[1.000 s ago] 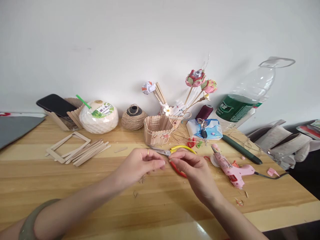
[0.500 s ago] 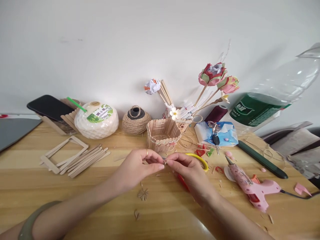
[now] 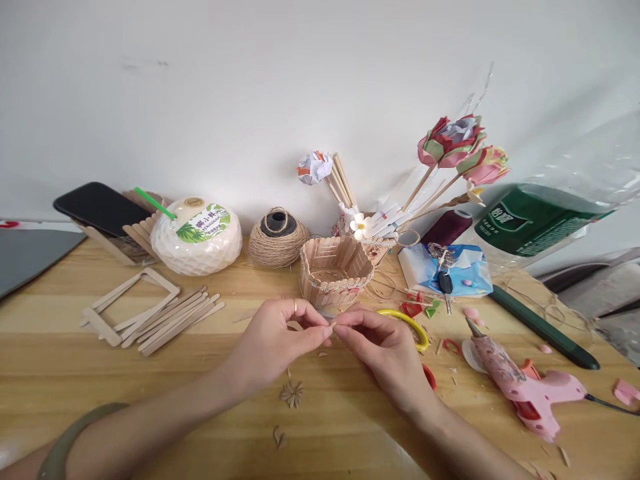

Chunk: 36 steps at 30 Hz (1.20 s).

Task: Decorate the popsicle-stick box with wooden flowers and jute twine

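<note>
My left hand (image 3: 283, 340) and my right hand (image 3: 383, 347) meet fingertip to fingertip above the middle of the table. Both pinch a small pale wood-coloured piece (image 3: 333, 325), mostly covered by the fingers. Scissors lie behind and under my right hand, with a yellow handle loop (image 3: 417, 330) and a red part (image 3: 429, 377) showing. Below the hands, a small brown flower shape (image 3: 292, 395) made of slivers rests on the wood. Nearer to me lie a couple of loose curved slivers (image 3: 279, 437). Just beyond the fingers stands an open craft-stick basket (image 3: 336, 280).
Craft sticks (image 3: 180, 320) and a stick frame (image 3: 107, 330) lie left. Along the wall stand a white coconut drink (image 3: 197, 250), a twine ball (image 3: 279, 243) and paper flowers (image 3: 453, 140). At right are a pink glue gun (image 3: 530, 387), a dark green stick-like tool (image 3: 545, 327) and a large bottle (image 3: 540, 220).
The view has shifted slightly, so things at the right appear farther right. My hands stay together in a pinch, with the fingers slightly readjusted around the small piece.
</note>
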### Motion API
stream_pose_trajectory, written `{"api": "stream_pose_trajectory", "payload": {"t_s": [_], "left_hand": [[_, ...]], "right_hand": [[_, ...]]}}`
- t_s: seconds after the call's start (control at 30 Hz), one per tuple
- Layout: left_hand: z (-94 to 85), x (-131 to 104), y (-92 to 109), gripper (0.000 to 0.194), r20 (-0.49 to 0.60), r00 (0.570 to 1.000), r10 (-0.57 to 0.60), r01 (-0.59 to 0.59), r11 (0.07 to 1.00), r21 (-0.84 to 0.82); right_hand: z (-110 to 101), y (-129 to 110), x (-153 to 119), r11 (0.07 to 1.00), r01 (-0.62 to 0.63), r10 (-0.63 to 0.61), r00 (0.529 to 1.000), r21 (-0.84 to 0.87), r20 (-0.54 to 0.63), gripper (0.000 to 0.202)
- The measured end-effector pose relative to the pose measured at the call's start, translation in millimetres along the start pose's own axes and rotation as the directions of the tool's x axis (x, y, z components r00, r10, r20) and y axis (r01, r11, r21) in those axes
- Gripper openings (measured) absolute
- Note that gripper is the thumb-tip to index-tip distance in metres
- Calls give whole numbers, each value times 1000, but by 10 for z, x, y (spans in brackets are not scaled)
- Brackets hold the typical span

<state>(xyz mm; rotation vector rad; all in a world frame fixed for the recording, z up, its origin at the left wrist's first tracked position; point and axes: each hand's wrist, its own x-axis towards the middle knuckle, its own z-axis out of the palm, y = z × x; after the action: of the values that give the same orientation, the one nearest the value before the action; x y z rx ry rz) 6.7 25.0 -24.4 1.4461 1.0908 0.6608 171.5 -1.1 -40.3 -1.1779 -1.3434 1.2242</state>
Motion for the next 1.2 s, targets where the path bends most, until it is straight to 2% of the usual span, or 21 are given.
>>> {"api": "stream_pose_trajectory", "payload": {"t_s": [0.13,0.33,0.43,0.53,0.67,0.83,1.07,1.2], "left_hand": [[6,8,-15,10,16,1000,-9,10,1000,-19],[17,11,6,11,67,989,-130,139,980,-143],[16,5,5,14,81,988,-131,143,977,-156],[4,0,-9,17,59,994,-97,102,990,-99],[2,-6,-39,16,-23,998,66,-66,998,5],[45,-19,-85,15,22,975,222,-222,975,3],[88,-25,-104,3,-79,962,260,-261,965,9],[92,-53,-88,10,-62,960,272,-263,957,121]], "right_hand": [[-12,19,-12,999,6,-7,1000,-49,-7,14],[-23,9,-37,999,-27,27,1000,-39,9,14],[-27,-10,-45,999,-29,29,1000,-40,8,14],[-42,-19,-47,999,-41,42,999,-27,21,15],[-61,-20,-40,995,-104,104,993,1,48,18],[-57,-18,-39,990,-138,134,986,36,97,19],[-62,0,-58,979,-186,175,978,87,117,16],[-67,12,-60,978,-192,183,976,77,117,17]]}}
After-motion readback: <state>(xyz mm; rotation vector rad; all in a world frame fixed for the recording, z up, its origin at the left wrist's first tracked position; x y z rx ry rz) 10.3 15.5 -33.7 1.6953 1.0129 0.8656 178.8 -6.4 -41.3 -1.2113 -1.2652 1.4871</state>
